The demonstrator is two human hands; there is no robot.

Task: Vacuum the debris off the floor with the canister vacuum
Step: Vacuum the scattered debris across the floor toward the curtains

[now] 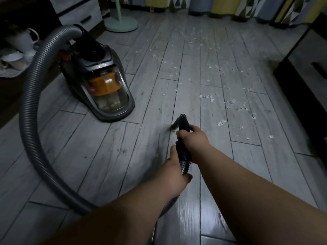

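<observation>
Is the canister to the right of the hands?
No, the canister stands left of the left hand and right hand, which both grip the hose.

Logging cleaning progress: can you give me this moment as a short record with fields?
canister vacuum: on the floor, ahead left
hose: grey, loops from canister round the left
left hand: grips ribbed hose end
right hand: grips black handle, further forward
nozzle: pointed at floor, near debris
debris: white scraps ahead and right, uncollected
</observation>
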